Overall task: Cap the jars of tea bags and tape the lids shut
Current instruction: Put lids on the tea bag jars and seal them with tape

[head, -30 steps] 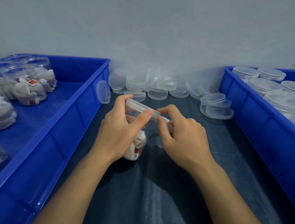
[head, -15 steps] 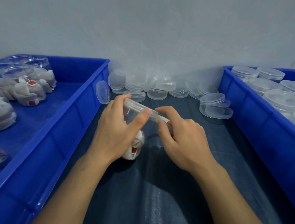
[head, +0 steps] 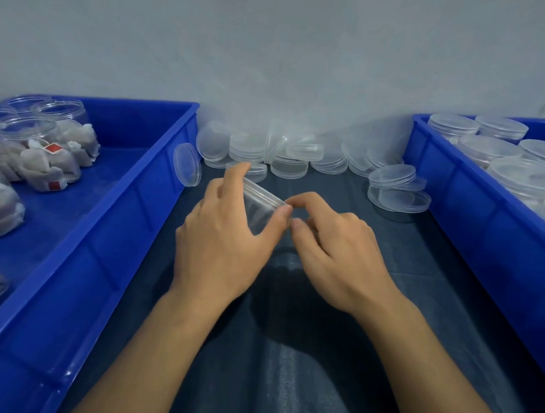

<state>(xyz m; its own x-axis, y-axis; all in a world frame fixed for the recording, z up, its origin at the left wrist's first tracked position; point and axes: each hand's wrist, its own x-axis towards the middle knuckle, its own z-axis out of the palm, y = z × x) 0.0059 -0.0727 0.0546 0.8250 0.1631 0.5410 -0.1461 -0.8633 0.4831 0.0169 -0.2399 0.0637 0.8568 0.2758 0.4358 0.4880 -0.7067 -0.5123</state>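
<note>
A clear plastic jar (head: pixel 259 210) with a lid on top is tilted over the dark cloth at the centre. My left hand (head: pixel 226 235) grips it, fingers over the far side and thumb on the lid's right edge, hiding its contents. My right hand (head: pixel 333 247) is just right of the jar, its forefinger and thumb curled and pinched together at the lid's rim. Whether a strip of tape lies between those fingertips is too faint to tell.
The left blue bin (head: pixel 127 214) holds several open jars of tea bags (head: pixel 45 159). The right blue bin (head: pixel 478 222) holds capped jars (head: pixel 528 174). Loose clear lids (head: pixel 288 158) pile along the wall, with more lids (head: pixel 396 193) beside the right bin.
The jar has turned in my left hand so the tea bags no longer show below it. My right fingertips stay at the lid's rim.
</note>
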